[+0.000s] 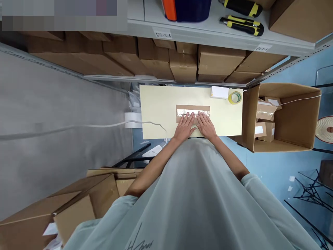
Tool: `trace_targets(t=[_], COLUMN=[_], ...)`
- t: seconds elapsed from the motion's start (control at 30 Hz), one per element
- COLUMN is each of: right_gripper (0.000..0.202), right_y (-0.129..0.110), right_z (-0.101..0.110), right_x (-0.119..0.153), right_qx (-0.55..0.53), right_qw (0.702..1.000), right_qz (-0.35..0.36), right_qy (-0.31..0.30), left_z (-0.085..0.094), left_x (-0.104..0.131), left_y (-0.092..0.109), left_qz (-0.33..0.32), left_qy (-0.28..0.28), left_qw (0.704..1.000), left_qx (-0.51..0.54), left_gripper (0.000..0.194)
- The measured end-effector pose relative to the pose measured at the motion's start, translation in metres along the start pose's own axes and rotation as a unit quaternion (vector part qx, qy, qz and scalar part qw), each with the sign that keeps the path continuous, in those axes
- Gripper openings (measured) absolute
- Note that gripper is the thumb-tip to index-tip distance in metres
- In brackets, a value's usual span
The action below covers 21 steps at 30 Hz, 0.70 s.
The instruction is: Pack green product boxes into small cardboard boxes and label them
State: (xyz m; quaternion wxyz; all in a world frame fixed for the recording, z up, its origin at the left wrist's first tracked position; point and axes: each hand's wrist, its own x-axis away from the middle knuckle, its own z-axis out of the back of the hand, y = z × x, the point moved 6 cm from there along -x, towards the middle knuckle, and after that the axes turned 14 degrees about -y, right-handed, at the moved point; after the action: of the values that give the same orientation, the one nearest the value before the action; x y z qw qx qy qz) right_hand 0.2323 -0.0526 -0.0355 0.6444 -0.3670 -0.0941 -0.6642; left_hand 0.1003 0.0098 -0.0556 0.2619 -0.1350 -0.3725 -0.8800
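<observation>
A small brown cardboard box (180,119) lies on the pale yellow tabletop (158,107), with a shiny strip of clear tape (182,113) running along its top. My left hand (185,126) rests with outstretched fingers on the left-middle part of the box, fingertips on the tape. Beside it, my right hand (206,125) lies flat too, its fingertips touching the tape on the right part. Both thumbs point inward toward each other. Neither hand grips anything. At the table's back right corner sit a roll of tape (231,98) and a white box or stack of labels (220,92).
Right of the table, a large open carton (293,125) holds several small taped boxes. Above the back edge, a grey shelf (221,36) carries cartons and utility knives (243,26). A white cable (111,125) crosses onto the table's left. Open cartons (75,205) stand at lower left.
</observation>
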Motion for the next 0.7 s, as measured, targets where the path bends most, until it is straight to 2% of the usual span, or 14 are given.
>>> trace_targets(t=[0.1,0.17,0.3,0.4,0.47,0.53,0.63,0.7], right_gripper=[0.068,0.069,0.075,0.081,0.086,0.086,0.083,0.089], right_y=[0.007,0.016,0.031,0.035,0.037,0.038,0.038,0.037], right_z=[0.002,0.003,-0.002,-0.007,-0.008,-0.007,-0.004,-0.003], right_x=[0.002,0.006,0.015,0.014,0.012,0.008,-0.001,-0.009], right_qx=[-0.008,-0.021,-0.096,-0.188,-0.246,-0.282,-0.273,-0.249], right_qw=[1.000,0.999,0.990,0.975,0.960,0.948,0.946,0.945], right_qz=[-0.003,-0.032,-0.098,-0.105,-0.106,-0.111,-0.150,-0.197], right_qy=[-0.003,0.005,0.035,0.057,0.078,0.096,0.091,0.080], left_z=[0.006,0.007,0.005,0.001,0.000,0.002,0.012,0.016], left_x=[0.002,0.005,0.015,0.020,0.020,0.017,0.005,-0.005], left_y=[-0.008,-0.018,-0.042,-0.056,-0.066,-0.073,-0.077,-0.078], left_qz=[-0.003,0.004,0.037,0.078,0.128,0.169,0.200,0.245], left_qy=[0.005,0.022,0.114,0.167,0.177,0.179,0.172,0.162], left_qw=[1.000,0.999,0.987,0.967,0.950,0.932,0.912,0.901], left_qx=[0.014,0.036,0.112,0.177,0.222,0.268,0.313,0.319], left_gripper=[0.076,0.071,0.064,0.078,0.097,0.108,0.099,0.088])
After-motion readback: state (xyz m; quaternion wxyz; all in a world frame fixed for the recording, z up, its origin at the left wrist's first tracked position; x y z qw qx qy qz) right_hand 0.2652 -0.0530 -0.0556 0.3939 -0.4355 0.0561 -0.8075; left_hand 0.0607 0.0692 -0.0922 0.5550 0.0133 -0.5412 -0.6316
